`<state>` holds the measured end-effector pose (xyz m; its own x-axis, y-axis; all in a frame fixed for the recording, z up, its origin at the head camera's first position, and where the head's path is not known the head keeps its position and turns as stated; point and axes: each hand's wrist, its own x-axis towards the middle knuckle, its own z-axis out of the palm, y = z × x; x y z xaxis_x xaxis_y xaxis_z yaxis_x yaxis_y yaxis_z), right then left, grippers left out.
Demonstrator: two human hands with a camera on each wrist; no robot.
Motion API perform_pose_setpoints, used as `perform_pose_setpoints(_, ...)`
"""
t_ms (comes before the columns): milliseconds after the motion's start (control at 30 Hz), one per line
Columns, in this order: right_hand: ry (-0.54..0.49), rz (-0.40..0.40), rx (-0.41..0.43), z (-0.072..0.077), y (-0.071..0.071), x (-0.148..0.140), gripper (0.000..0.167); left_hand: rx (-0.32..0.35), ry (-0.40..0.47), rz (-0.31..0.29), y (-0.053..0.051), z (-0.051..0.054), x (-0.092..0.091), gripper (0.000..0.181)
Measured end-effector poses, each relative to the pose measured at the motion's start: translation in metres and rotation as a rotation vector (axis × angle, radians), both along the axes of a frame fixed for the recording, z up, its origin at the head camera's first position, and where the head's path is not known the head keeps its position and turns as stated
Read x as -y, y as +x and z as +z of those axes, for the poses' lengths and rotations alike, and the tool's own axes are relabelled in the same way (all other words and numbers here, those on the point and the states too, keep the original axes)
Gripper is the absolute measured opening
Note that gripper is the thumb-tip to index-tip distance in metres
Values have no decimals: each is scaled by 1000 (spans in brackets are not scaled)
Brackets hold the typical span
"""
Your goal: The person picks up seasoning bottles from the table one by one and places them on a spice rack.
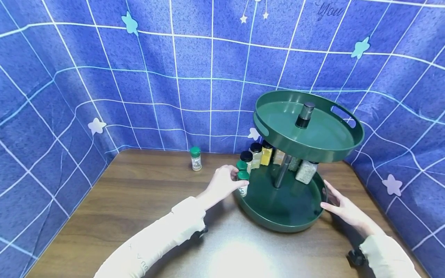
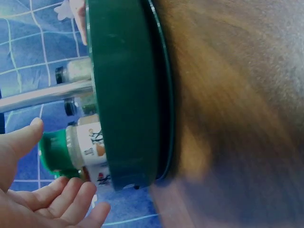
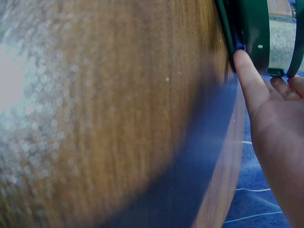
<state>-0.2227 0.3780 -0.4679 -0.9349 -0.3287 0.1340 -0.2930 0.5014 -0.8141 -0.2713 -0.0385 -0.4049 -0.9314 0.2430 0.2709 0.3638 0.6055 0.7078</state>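
My left hand [image 1: 224, 181] is around the green cap of a small spice jar [image 1: 243, 184] at the left rim of the lower tray [image 1: 278, 210]. In the left wrist view the thumb and loose fingers of that hand [image 2: 42, 190] lie on either side of the cap [image 2: 57, 152], a small gap showing by the thumb. The jar stands upright inside the rim, beside another green-capped jar [image 1: 241, 165]. My right hand [image 1: 344, 208] touches the right outer rim of this two-tier green stand near its handle slot, thumb [image 3: 251, 80] extended.
Several black-capped spice jars [image 1: 255, 154] line the back of the lower tray. The upper tray [image 1: 326, 133] overhangs them on a metal post [image 1: 283, 172]. Another green-capped jar [image 1: 196, 159] stands at the wooden table's back edge, before a blue star-patterned curtain [image 1: 194, 92].
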Motion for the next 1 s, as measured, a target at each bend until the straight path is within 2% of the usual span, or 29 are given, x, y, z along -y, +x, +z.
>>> perform_pose_setpoints(133, -5, 3, -5, 0, 0, 1, 77, 19, 2, 2, 0, 7, 3, 45)
perform_pose_setpoints(267, -8, 4, -11, 0, 0, 1, 76, 31, 4, -25, -1, 12, 7, 46)
perform_pose_setpoints(367, -6, 4, -17, -1, 0, 1, 76, 31, 9, -26, -3, 16, 10, 53)
perform_pose_setpoints(600, -9, 3, -12, -2, 0, 0, 77, -13, 22, 31, -7, 24, 22, 72)
perform_pose_setpoints(767, -5, -3, -5, -2, 0, 0, 77, -60, -32, 57, -12, 33, 32, 77)
perform_pose_setpoints(1000, 12, -5, -9, -2, -1, -1, 76, -85, -75, 89, -23, 46, 50, 90)
